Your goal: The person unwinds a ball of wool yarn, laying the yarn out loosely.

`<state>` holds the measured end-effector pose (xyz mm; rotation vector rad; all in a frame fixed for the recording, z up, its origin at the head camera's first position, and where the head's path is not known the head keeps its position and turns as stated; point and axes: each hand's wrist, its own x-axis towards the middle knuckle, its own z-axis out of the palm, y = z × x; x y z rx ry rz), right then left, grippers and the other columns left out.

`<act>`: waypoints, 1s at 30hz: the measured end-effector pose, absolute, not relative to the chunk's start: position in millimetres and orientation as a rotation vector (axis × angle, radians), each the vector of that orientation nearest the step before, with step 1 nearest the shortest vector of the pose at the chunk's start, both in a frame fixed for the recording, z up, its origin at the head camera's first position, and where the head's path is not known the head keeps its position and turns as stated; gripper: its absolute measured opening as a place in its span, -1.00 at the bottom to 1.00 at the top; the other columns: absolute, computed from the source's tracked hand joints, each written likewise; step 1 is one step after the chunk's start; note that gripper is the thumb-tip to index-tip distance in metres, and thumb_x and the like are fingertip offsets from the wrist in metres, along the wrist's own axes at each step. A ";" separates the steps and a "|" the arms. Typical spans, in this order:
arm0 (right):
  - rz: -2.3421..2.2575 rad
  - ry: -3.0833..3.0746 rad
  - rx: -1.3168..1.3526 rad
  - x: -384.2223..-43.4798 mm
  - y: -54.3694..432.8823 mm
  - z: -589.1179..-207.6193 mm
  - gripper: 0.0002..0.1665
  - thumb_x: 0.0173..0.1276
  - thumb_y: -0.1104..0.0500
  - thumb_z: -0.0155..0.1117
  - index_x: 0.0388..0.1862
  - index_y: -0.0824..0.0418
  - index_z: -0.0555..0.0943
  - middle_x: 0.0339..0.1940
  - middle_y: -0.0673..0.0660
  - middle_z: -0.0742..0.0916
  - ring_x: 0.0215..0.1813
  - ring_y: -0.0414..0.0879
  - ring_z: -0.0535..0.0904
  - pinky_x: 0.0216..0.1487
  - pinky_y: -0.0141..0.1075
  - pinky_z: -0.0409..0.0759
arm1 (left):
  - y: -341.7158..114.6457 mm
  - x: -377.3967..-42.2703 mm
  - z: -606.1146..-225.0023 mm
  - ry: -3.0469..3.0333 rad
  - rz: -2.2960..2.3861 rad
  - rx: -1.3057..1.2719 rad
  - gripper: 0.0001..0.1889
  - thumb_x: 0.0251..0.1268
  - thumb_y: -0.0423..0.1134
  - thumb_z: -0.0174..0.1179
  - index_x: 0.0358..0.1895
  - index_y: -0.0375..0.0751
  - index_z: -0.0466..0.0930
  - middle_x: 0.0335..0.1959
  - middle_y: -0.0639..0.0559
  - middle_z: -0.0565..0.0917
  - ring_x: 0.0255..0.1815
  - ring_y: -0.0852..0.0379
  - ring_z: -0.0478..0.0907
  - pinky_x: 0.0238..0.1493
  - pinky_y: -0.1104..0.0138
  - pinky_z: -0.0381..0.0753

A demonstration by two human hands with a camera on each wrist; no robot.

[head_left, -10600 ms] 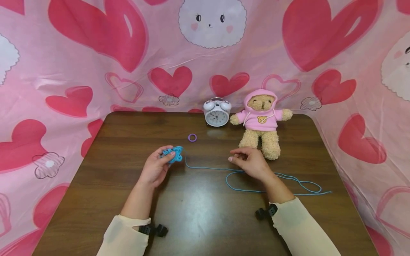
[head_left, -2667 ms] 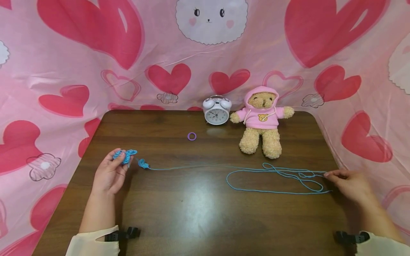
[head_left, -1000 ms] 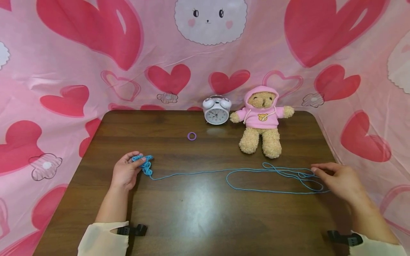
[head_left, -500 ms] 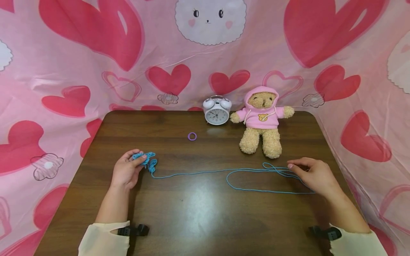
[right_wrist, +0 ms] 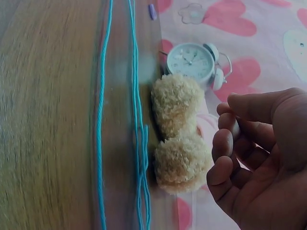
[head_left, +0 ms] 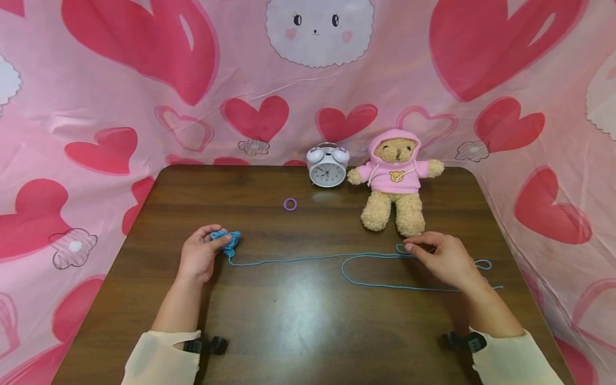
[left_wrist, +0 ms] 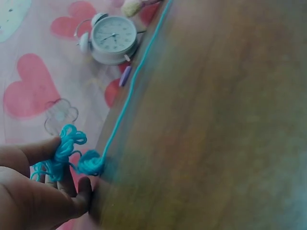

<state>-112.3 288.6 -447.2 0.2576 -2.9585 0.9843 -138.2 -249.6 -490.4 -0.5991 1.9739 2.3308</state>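
Observation:
My left hand (head_left: 198,255) pinches a bundle of blue yarn (head_left: 225,240) between thumb and fingers, above the table's left half. In the left wrist view, a small clump of the yarn (left_wrist: 91,163) dangles beside the fingers, and one strand runs off along the table. That strand (head_left: 298,259) leads right into long loops (head_left: 385,286) on the tabletop. Over these loops hovers my right hand (head_left: 445,259), near the teddy bear's feet. Its fingers are loosely curled with nothing between them in the right wrist view, and it hides part of the loops in the head view.
A teddy bear (head_left: 395,179) in a pink hoodie sits at the back right of the brown table (head_left: 289,331). To its left stands a white alarm clock (head_left: 327,168). A purple ring (head_left: 290,204) lies in front of the clock. Pink heart-print cloth hangs behind.
Having pinched yarn at the far right edge, my right hand has let go and moved left over the loops. My left hand, with the bundle, has come back slightly right.

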 end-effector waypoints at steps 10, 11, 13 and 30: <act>1.018 -2.967 0.261 -109.3 283.1 -447.8 -0.79 0.46 0.03 0.42 -0.05 0.07 0.83 -0.06 0.07 0.81 -0.17 -0.10 0.65 -0.25 -0.34 0.57 | -241.2 -140.3 -498.5 2.201 2.071 -0.541 -0.53 0.20 -0.50 0.47 0.13 -0.42 0.48 -0.22 0.15 0.70 -0.18 0.22 0.63 -0.17 0.48 0.65; 1.018 -2.967 0.263 -109.0 282.7 -447.6 -0.78 0.46 0.02 0.42 -0.04 0.07 0.83 -0.07 0.06 0.81 -0.18 -0.11 0.64 -0.25 -0.34 0.57 | -241.0 -140.4 -499.4 2.197 2.068 -0.545 -0.52 0.19 -0.51 0.47 0.13 -0.43 0.48 -0.22 0.15 0.70 -0.19 0.22 0.63 -0.18 0.48 0.65; 1.021 -2.964 0.272 -108.6 281.9 -447.6 -0.78 0.46 0.02 0.42 -0.04 0.07 0.83 -0.10 0.04 0.82 -0.21 -0.12 0.63 -0.27 -0.34 0.57 | -240.9 -140.5 -501.0 2.184 2.077 -0.551 -0.51 0.18 -0.53 0.47 0.13 -0.44 0.47 -0.23 0.14 0.69 -0.20 0.22 0.63 -0.19 0.47 0.67; 1.224 -2.925 0.508 -116.6 226.4 -456.5 -0.82 0.41 0.14 0.45 -0.05 0.13 0.82 -0.20 -0.09 0.80 -0.27 -0.23 0.63 -0.25 -0.34 0.60 | -216.9 -141.4 -475.6 1.746 2.422 -0.506 -0.60 0.30 -0.59 0.33 0.07 -0.26 0.38 -0.16 0.07 0.63 -0.12 0.17 0.60 -0.18 0.42 0.68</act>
